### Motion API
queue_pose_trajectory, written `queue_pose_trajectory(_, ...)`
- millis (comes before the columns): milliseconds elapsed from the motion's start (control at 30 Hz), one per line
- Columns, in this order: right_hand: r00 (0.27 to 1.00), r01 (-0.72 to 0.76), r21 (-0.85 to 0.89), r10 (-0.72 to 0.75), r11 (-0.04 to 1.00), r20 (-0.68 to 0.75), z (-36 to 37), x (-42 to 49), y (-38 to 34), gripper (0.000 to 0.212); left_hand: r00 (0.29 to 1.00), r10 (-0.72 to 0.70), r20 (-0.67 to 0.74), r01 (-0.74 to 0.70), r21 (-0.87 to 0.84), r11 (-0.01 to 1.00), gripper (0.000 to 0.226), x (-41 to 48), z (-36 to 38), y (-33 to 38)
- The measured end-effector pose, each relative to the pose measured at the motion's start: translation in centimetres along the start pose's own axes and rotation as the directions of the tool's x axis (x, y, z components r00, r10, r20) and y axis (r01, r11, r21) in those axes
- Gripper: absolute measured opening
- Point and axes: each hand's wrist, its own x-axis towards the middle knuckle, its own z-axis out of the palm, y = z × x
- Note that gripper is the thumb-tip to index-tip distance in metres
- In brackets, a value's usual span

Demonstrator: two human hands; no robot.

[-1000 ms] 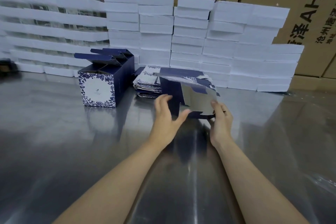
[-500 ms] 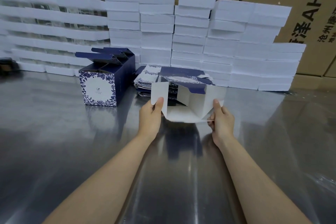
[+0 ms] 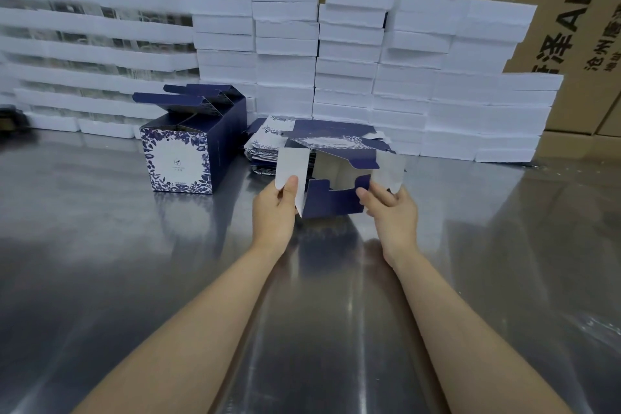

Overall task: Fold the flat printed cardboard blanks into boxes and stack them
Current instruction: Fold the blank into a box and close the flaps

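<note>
Holding half-erected box [image 3: 331, 203]: left hand [image 3: 274, 212] pinches white flap [image 3: 290, 165], right hand [image 3: 395, 212] grips opposite edge. Judged light, creasable card; hold near folds.

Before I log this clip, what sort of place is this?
Likely a packaging workshop: stacked white foam trays, brown printed shipping cartons, flat blue floral cardboard blanks piled on a steel worktable, and a half-folded navy cardboard box.
</note>
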Motion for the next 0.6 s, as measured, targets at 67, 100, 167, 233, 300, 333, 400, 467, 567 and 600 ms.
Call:
queue_pose_trajectory(67, 0.996, 0.035, -0.043, -0.038, 0.998, -0.075, 0.0, 0.0, 0.0, 0.028, 0.999, 0.041, 0.009, -0.041, 0.059, 0.997, 0.037, -0.1, 0.1, -0.1)
queue_pose_trajectory(100, 0.993, 0.046, -0.063, -0.053, 0.997, -0.105, -0.1, 0.1, 0.0, 0.029, 0.997, 0.073, 0.014, -0.074, 0.1, 0.992, 0.037, -0.1, 0.1, -0.2)
queue_pose_trajectory(167, 0.986, 0.057, -0.092, -0.071, 0.994, -0.152, -0.1, 0.1, 0.0, 0.031, 0.992, 0.123, 0.038, -0.127, 0.166, 0.978, 0.039, -0.3, 0.3, -0.3)
queue_pose_trajectory(233, 0.983, 0.052, -0.123, -0.073, 0.991, -0.17, -0.1, 0.1, 0.0, 0.031, 0.985, 0.155, 0.077, -0.167, 0.183, 0.969, 0.037, -0.2, 0.4, -0.4)
queue_pose_trajectory(300, 0.985, 0.054, -0.124, -0.073, 0.991, -0.157, 0.1, 0.0, 0.0, 0.032, 0.98, 0.186, 0.071, -0.197, 0.218, 0.956, 0.031, -0.1, 0.5, -0.5)
queue_pose_trajectory(333, 0.987, 0.055, -0.127, -0.073, 0.99, -0.142, 0.1, 0.0, 0.0, 0.031, 0.981, 0.188, 0.05, -0.195, 0.241, 0.951, 0.028, -0.1, 0.5, -0.4)
queue_pose_trajectory(400, 0.991, 0.054, -0.149, -0.071, 0.987, -0.113, 0.2, 0.0, -0.3, 0.025, 0.986, 0.164, -0.017, -0.156, 0.234, 0.96, 0.017, 0.0, 0.2, -0.3)
queue_pose_trajectory(467, 0.995, 0.057, -0.158, -0.069, 0.986, -0.073, 0.2, 0.1, -0.5, 0.022, 0.987, 0.125, -0.1, -0.106, 0.173, 0.979, 0.014, 0.3, -0.4, -0.1)
queue_pose_trajectory(567, 0.993, 0.119, -0.24, -0.116, 0.963, 0.03, 0.0, -0.2, -0.4, 0.043, 0.978, 0.058, -0.202, -0.042, 0.085, 0.996, 0.014, 0.7, -1.2, 0.2)
queue_pose_trajectory(600, 0.986, 0.169, -0.294, -0.161, 0.941, 0.052, -0.1, -0.4, -0.3, 0.048, 0.975, 0.062, -0.212, -0.05, 0.062, 0.997, 0.013, 0.7, -1.3, 0.3)
